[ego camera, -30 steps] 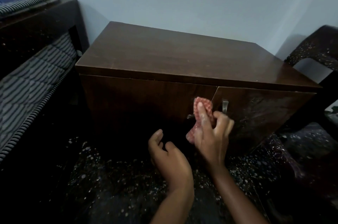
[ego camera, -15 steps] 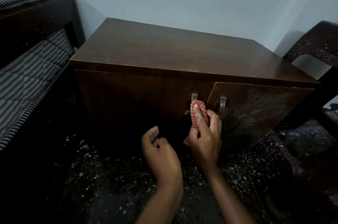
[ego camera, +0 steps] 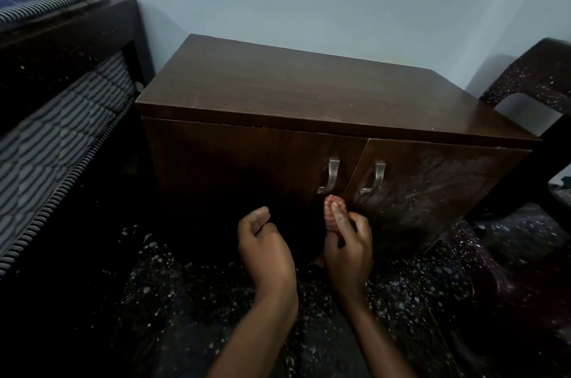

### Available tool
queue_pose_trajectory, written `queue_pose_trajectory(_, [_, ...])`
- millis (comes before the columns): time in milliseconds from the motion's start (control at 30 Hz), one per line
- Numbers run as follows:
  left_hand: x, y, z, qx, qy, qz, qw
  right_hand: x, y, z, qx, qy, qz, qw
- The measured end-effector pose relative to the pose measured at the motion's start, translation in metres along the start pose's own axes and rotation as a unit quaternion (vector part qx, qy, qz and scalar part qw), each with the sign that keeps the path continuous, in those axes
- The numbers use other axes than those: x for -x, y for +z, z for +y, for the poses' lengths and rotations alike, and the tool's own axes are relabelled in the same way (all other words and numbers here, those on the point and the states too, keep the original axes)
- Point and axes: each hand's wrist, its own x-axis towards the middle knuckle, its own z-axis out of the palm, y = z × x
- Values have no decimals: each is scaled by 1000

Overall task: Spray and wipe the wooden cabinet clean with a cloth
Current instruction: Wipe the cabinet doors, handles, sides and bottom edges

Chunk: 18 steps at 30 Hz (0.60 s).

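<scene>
A dark brown wooden cabinet [ego camera: 309,93] stands against the wall, its two front doors each bearing a curved metal handle [ego camera: 330,175]. My right hand [ego camera: 349,245] grips a bunched red-checked cloth [ego camera: 331,211] and holds it against the door fronts just below the handles, near the seam between them. My left hand [ego camera: 265,248] hovers to the left of it, in front of the left door, fingers loosely curled and holding nothing. The right door looks streaked and dusty. No spray bottle is in view.
A bed with a striped mattress [ego camera: 52,143] and dark frame lies close on the left. A dark speckled plastic chair [ego camera: 537,81] stands at the cabinet's right. The floor [ego camera: 191,285] is dark and speckled.
My right hand has slid the cloth down from handle height to below the handles, uncovering both. My left hand has stayed beside it. The view has pulled back a little.
</scene>
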Motion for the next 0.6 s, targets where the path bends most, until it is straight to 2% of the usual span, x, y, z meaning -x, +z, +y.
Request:
queue_pose_trajectory(133, [-7, -2, 0, 14, 2, 14, 1000, -9, -10, -28, -40, -50, 99, 993])
queue_pose_trajectory(233, [-8, -1, 0, 15, 25, 25, 999, -9, -1, -58, -92, -73, 75, 990])
queue_pose_trajectory(333, [-11, -5, 2, 17, 86, 45, 995, -6, 18, -78, -135, -41, 27, 990])
queue_pose_trajectory(433, [-23, -11, 5, 9, 159, 84, 984, -11, 38, -88, -159, 10, 73, 985])
queue_pose_trajectory(600, [-35, -17, 4, -3, 228, 106, 968, -16, 56, -106, -171, 53, 127, 976])
